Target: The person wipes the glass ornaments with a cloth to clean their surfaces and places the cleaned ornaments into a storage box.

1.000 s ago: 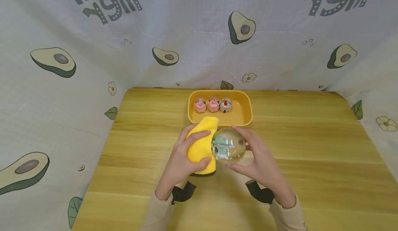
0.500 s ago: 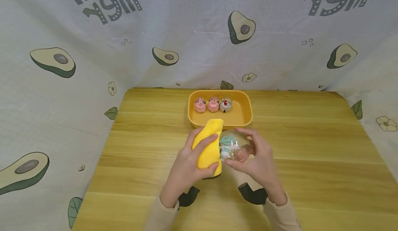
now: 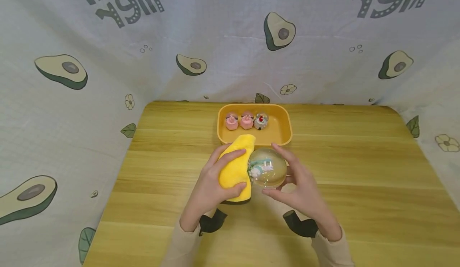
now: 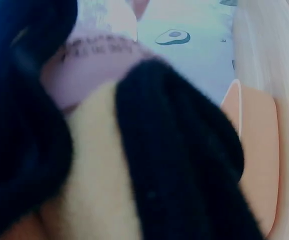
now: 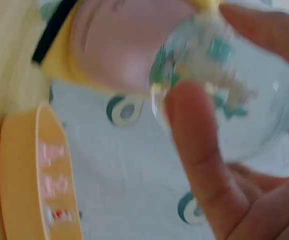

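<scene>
My left hand (image 3: pixel 210 183) grips a folded yellow cloth (image 3: pixel 235 175) wrapped around the base of a snow globe (image 3: pixel 267 169). The globe lies sideways in the air, its clear ball facing right. Fingers and thumb of my right hand (image 3: pixel 303 183) hold the ball from the right. In the right wrist view the pinkish base (image 5: pixel 119 40) shows inside the cloth, joined to the ball with its small green and white scene. The left wrist view has the cloth's dark side (image 4: pixel 179 145) in front, with dark lettering on the base (image 4: pixel 97 65); my left fingers are mostly hidden there.
Just behind my hands stands a yellow tray (image 3: pixel 280 133). Along its left part sit two small pink figures (image 3: pixel 231 122) and a grey one (image 3: pixel 260 123) with a red spot. An avocado-print curtain (image 3: pixel 230 39) hangs behind the wooden table (image 3: pixel 359 171).
Both hands shifted slightly right and nearer with the globe and cloth, then back left. The ball's inner scene looks turned, and my right fingers have changed their place on the ball.
</scene>
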### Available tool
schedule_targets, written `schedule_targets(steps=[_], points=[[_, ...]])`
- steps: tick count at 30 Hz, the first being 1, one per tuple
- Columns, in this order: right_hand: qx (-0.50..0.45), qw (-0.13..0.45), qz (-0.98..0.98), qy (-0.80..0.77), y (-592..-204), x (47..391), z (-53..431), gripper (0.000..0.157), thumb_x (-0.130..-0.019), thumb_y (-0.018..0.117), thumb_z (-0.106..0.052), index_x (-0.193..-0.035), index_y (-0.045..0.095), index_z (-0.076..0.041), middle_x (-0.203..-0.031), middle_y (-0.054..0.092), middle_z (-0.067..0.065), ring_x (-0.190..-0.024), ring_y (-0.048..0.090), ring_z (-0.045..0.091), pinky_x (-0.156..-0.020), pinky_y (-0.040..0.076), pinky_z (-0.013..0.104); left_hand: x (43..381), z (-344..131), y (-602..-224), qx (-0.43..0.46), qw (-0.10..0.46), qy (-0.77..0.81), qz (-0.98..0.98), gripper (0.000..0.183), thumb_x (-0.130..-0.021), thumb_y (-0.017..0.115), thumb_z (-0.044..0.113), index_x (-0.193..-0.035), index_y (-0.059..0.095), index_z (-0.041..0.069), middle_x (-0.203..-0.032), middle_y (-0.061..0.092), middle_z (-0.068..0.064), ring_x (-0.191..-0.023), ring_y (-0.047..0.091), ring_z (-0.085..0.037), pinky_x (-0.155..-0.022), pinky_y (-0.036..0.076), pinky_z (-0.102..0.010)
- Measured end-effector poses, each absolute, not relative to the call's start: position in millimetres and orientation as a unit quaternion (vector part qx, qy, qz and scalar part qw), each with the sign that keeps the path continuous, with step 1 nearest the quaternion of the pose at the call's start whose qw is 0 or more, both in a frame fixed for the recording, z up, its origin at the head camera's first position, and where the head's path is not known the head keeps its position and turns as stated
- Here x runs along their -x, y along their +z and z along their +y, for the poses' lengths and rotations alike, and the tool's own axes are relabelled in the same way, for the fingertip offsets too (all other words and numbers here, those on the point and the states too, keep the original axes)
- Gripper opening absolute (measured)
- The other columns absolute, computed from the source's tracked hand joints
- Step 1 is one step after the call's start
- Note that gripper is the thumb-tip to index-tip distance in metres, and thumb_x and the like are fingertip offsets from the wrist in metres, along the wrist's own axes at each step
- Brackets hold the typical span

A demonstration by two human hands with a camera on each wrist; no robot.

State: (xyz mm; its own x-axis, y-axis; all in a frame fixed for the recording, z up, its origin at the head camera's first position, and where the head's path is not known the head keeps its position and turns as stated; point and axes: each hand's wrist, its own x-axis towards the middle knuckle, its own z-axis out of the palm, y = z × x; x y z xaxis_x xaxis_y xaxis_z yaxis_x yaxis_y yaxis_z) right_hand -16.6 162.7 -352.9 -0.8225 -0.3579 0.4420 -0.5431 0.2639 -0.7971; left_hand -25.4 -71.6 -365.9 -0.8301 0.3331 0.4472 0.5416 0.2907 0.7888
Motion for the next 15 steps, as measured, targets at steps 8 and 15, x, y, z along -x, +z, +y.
schedule_targets(steps=[8,15], points=[[-0.334,0.168,-0.795,0.478,-362.4,26.5,168.1,0.082,-0.066,0.083,-0.047,-0.125,0.053,0.003,-0.125,0.057,0.016,-0.101,0.056,0.015,-0.079,0.048,0.017,22.6,-72.0,-365.0,0.298,0.063,-0.500,-0.810,0.063,-0.074,0.076,0.020,-0.133,0.054,0.022,-0.137,0.042,-0.003,-0.083,0.054,-0.015,-0.064,0.050,-0.026],[-0.204,0.165,-0.825,0.500,-366.0,19.5,155.5,0.073,-0.059,0.092,-0.027,-0.116,0.056,0.003,-0.102,0.063,0.012,-0.077,0.060,0.013,-0.059,0.052,0.020,17.4,-65.8,-367.0,0.299,0.127,-0.416,-0.849,0.064,-0.074,0.076,0.025,-0.133,0.052,0.023,-0.135,0.043,-0.007,-0.073,0.054,-0.014,-0.059,0.048,-0.022]])
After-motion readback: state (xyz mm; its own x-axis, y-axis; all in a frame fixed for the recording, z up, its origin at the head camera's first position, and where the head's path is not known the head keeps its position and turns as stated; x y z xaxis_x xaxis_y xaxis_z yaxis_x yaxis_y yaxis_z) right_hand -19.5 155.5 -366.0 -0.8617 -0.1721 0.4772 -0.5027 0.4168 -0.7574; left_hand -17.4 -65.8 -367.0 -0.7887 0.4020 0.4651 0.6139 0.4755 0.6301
